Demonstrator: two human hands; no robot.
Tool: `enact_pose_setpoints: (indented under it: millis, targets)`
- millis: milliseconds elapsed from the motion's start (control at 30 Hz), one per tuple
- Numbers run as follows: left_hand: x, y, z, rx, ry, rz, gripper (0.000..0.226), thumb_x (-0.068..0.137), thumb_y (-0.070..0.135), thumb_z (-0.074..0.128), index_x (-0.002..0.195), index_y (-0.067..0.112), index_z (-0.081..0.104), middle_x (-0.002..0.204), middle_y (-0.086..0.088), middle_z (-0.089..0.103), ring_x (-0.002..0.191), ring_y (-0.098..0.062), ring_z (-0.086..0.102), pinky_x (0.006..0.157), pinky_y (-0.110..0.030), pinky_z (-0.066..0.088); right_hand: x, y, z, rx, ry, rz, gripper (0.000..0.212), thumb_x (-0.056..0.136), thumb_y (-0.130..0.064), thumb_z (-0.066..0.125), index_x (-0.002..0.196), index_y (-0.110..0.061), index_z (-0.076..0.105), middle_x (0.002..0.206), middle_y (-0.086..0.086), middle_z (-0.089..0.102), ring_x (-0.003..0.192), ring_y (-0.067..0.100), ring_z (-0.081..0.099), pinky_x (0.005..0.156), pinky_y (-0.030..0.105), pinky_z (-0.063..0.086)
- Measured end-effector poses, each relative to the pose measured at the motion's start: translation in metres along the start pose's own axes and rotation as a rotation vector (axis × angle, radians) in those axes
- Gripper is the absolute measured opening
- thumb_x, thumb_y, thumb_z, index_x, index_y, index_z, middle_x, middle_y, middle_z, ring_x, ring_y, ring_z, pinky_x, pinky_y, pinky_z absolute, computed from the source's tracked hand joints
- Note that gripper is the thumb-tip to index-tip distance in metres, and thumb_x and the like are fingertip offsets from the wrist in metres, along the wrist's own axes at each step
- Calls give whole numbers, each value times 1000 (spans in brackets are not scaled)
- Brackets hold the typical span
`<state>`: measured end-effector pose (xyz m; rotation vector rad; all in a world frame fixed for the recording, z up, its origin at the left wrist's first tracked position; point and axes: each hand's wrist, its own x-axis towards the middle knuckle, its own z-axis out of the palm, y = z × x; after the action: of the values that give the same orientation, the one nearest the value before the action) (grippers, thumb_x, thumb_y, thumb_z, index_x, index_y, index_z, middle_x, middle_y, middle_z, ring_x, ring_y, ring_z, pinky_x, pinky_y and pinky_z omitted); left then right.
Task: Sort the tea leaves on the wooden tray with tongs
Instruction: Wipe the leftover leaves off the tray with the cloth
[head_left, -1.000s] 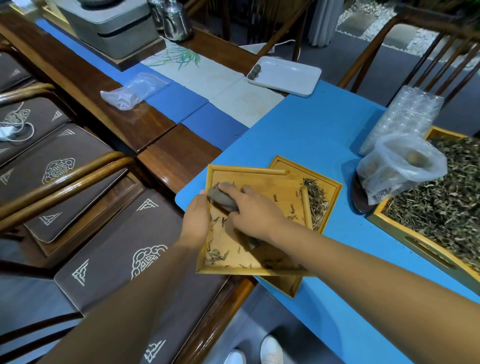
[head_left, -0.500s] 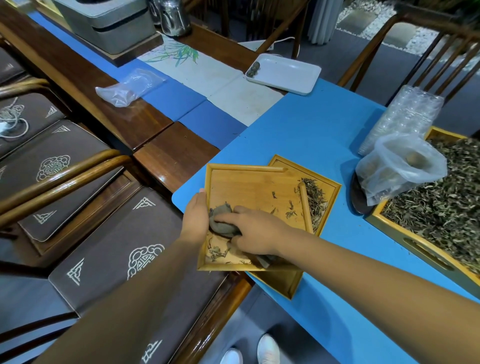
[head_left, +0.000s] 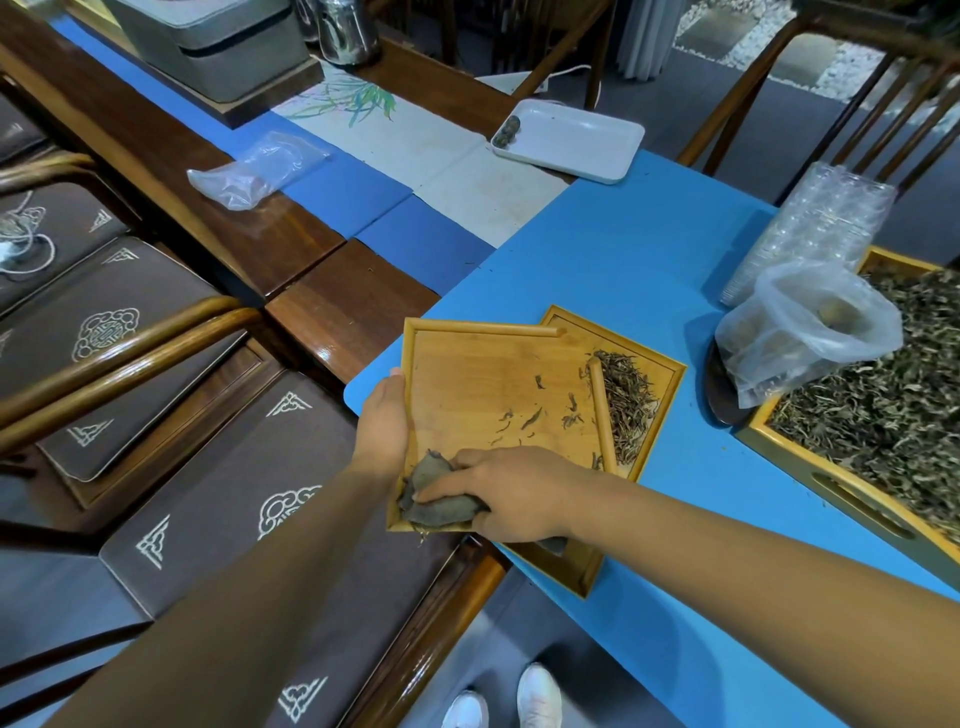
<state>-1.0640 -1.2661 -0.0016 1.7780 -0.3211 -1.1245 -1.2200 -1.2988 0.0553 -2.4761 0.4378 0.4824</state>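
**Cloth drawn to the near edge**

The right hand (head_left: 511, 491) has dragged the grey cloth (head_left: 434, 499) from the upper tray's (head_left: 467, 358) far-left area to its near edge, apparently sweeping loose tea leaves (head_left: 530, 418) along; fewer remain near the left rim.

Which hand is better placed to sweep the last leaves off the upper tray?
Right. The right hand already presses the grey cloth on the upper wooden tray, near the loose tea leaves; the left hand grips its left edge, steadying it.
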Motion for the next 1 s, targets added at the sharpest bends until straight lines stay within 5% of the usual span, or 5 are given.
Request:
enact_pose_setpoints:
  millis: [233,333,600,800,1000]
  targets:
    - [10,-3,-6,-11,17,39,40,83,48,35,84,19,62,90,-16,61,86,-30,58,96,-63,43,-14,25,-10,-45,-4,3,58,83,-19,51,131,-49,40,122,-2,51,107,21,52,80,37,49]
    - [14,-4,-9,-9,33,27,47,83,50,36,99,16,65,109,-21,65,104,-38,61,98,-60,43,-24,37,-17,-2,25,19,58,82,-18,52,130,-49,42,123,-6,54,111,19,50,86,34,47]
    - [15,-3,-4,-68,42,15,49,89,46,32,107,9,59,119,-28,59,112,-43,57,98,-60,43,-24,45,-34,162,222,25,60,80,-15,57,130,-43,37,130,-4,52,96,11,47,67,23,42]
    - [15,0,3,-85,83,50,33,86,41,36,67,27,58,80,-11,56,79,-28,53,82,-49,47,-10,24,-16,87,131,-64,56,81,-11,56,131,-32,46,120,2,47,111,19,41,91,33,40]
    - [19,-2,0,-61,87,44,25,86,38,36,74,24,54,80,-10,47,78,-25,43,75,-44,41,-6,23,-1,-33,124,-90,56,81,-10,55,130,-36,49,116,-1,51,106,18,41,91,34,37]
